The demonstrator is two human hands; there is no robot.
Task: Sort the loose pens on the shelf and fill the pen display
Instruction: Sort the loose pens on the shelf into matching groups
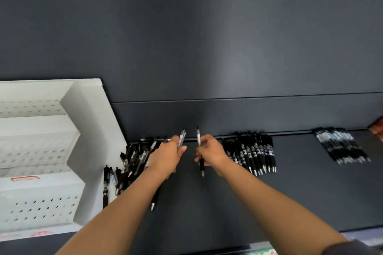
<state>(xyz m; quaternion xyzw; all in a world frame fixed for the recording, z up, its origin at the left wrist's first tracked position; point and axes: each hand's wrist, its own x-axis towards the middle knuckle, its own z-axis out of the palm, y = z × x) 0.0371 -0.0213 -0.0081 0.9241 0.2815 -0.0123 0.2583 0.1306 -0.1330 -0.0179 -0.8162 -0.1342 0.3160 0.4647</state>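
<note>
My left hand (167, 156) is closed around a clear-barrelled pen (182, 136) whose top sticks up past my fingers. My right hand (213, 151) grips another black pen (200, 152) nearly upright, its tip pointing down over the dark shelf (228, 203). A messy pile of loose black pens (128, 163) lies under and left of my left hand. To the right of my right hand lies a neat row of black pens (256, 152), and farther right a second sorted group (342, 147). The white tiered pen display (39, 151), full of holes, stands at the left.
The dark back wall (228, 116) of the shelf rises right behind the pens. Something red (377, 128) pokes in at the right edge. A single black pen (154, 201) lies under my left forearm. The shelf's front edge (310, 229) runs along the bottom right.
</note>
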